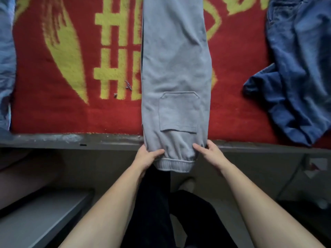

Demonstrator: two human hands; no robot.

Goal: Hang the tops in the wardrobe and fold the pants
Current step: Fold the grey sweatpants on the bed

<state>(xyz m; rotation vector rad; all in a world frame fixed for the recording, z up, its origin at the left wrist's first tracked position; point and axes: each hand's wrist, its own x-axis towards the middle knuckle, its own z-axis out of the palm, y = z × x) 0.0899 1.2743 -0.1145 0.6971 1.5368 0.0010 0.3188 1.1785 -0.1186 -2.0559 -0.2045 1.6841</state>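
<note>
Grey sweatpants (pixel 176 68) lie lengthwise on a red blanket (pixel 59 115), legs folded one on the other, a patch pocket facing up. Their ribbed waistband end hangs over the bed's near edge. My left hand (pixel 148 156) pinches the left side of that end, thumb on top. My right hand (pixel 209 153) pinches the right side the same way. Blue jeans (pixel 300 72) lie crumpled at the right. A light blue garment (pixel 6 59) lies at the far left edge, mostly cut off.
The red blanket carries yellow patterns and covers the bed. A grey bed frame edge (pixel 71 140) runs across below it. A grey shelf or step (pixel 41 215) sits low at the left. My dark trouser legs (pixel 155 212) are below.
</note>
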